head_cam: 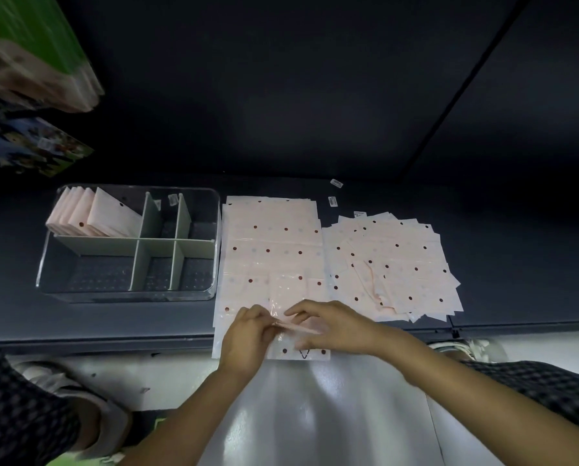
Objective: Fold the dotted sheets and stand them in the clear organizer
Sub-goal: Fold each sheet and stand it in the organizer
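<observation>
Lying on dark shelf (315,186): dotted sheets (271,243), clear organizer (130,242).

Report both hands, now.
Left hand: pinching the dotted sheet it is folding.
Right hand: fingers curled on the same sheet's fold.

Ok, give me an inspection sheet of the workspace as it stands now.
Surface: dark shelf, low, above a pale floor.
Job's things: clear organizer on the left, folded sheets standing in its back-left compartment; flat sheets beside it; loose pile further right.
Clutter: small labels behind the sheets.
Grips: left hand and right hand both pinch a sheet at the shelf's front edge.
Cables: nothing seen.
Surroundings: packaged goods upper left, blurred.
</observation>
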